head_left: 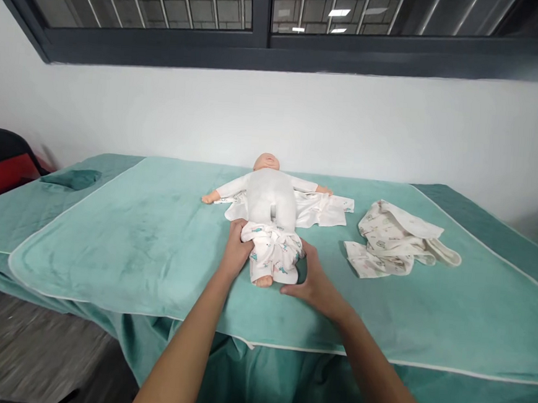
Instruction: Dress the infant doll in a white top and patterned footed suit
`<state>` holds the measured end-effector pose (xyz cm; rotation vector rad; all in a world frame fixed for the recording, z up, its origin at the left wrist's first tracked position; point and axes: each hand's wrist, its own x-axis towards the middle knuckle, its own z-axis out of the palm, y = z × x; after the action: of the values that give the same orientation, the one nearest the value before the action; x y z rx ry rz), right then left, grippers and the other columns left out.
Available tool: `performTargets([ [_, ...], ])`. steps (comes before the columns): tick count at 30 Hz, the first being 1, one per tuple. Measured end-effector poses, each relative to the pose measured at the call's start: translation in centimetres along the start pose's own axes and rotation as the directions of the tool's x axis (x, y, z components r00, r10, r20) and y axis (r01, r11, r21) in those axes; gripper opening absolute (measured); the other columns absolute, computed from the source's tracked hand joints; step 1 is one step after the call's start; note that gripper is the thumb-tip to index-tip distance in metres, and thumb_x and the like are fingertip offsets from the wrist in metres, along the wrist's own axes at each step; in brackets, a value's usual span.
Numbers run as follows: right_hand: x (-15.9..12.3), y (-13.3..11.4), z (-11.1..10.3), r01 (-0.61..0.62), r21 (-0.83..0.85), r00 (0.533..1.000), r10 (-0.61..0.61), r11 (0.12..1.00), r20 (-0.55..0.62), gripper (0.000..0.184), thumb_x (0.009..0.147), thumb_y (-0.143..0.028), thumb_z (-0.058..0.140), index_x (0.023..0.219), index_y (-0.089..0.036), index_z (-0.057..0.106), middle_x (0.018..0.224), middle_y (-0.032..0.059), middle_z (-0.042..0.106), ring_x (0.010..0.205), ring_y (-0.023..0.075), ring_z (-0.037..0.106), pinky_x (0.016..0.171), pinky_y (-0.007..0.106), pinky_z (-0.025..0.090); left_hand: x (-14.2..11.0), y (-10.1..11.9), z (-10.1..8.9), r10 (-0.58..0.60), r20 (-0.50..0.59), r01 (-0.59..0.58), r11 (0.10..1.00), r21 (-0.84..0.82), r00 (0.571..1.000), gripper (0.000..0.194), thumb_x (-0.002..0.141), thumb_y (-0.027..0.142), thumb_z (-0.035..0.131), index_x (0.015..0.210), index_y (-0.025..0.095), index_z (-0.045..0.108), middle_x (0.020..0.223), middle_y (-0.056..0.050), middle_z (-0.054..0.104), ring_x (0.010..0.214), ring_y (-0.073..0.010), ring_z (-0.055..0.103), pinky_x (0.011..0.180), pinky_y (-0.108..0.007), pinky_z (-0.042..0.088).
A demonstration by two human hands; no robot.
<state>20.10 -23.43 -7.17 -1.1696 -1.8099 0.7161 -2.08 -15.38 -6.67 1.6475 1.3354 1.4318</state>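
A baby doll with a white cloth body lies on its back, its head toward the wall and its arms spread. White printed baby pants cover its legs, and one foot shows at a leg opening. My left hand is closed on the left side of the pants near the waist. On the other side, my right hand curves beside the pants, thumb and fingers apart, fingertips touching the fabric edge. A white garment is spread open beneath the doll's upper body.
Crumpled white printed baby clothes lie to the right on the green padded cover. The cover's front edge hangs close to me. Behind are a white wall and a dark-framed window. A red and black chair stands at left.
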Motion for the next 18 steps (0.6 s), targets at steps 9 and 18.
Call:
performTargets([
  [9, 0.0, -0.6, 0.6, 0.037, -0.080, 0.992, -0.046, 0.996, -0.119, 0.063, 0.073, -0.044, 0.079, 0.125, -0.024, 0.049, 0.120, 0.0081, 0.057, 0.112, 0.0274, 0.055, 0.095, 0.044, 0.048, -5.6, 1.5, -1.8, 0.167, 0.065, -0.177, 0.960, 0.217, 0.984, 0.009, 0.079, 0.011, 0.055, 0.083, 0.018, 0.057, 0.119, -0.010, 0.051, 0.116, -0.0244, 0.052, 0.102, -0.041, 0.045],
  [18, -0.5, -0.3, 0.7, -0.023, -0.176, 0.992, 0.001, 0.984, -0.128, 0.038, 0.072, -0.043, 0.075, 0.098, -0.022, 0.056, 0.095, 0.0047, 0.062, 0.090, 0.0244, 0.059, 0.079, 0.038, 0.047, -9.9, 3.5, -2.5, 0.153, 0.296, -0.245, 0.921, 0.303, 0.943, 0.056, 0.067, 0.015, 0.076, 0.116, 0.021, 0.050, 0.143, -0.014, 0.039, 0.136, -0.0306, 0.041, 0.111, -0.049, 0.039],
])
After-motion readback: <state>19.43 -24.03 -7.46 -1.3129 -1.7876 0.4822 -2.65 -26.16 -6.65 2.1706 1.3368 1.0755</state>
